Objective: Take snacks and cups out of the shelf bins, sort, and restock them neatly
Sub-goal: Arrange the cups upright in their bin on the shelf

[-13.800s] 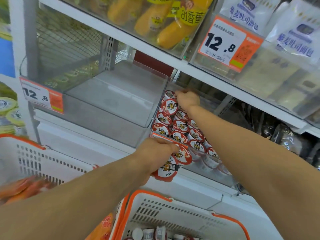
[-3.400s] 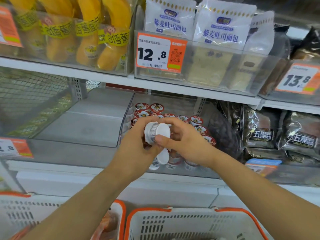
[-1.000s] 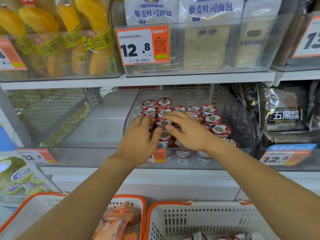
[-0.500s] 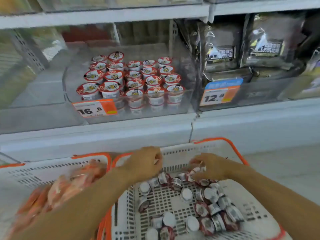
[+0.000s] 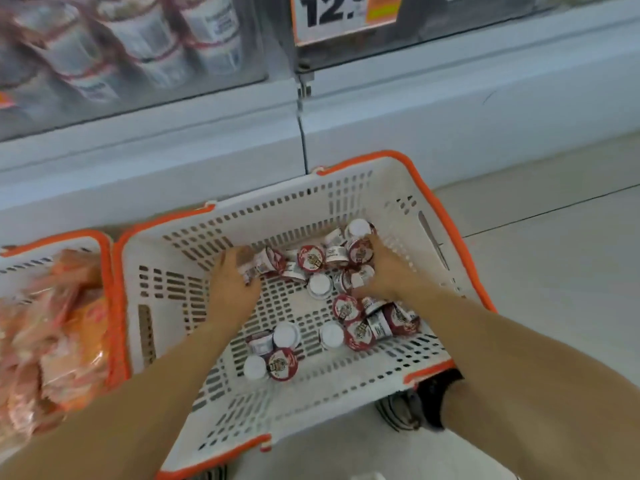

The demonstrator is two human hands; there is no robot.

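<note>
- Inside the basket [image 5: 391, 188], the left hand [image 5: 230, 284] curls its fingers around a cup [image 5: 266, 265].
- Farther right, the right hand [image 5: 384, 268] rests among cups [image 5: 346, 258]; its finger spread cannot be told.

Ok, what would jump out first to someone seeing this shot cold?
Both hands plunged into the white basket with orange rim on the floor: the left hand and right hand are among scattered red-lidded cups. Left of it, a second basket holds orange snack packets.
</note>
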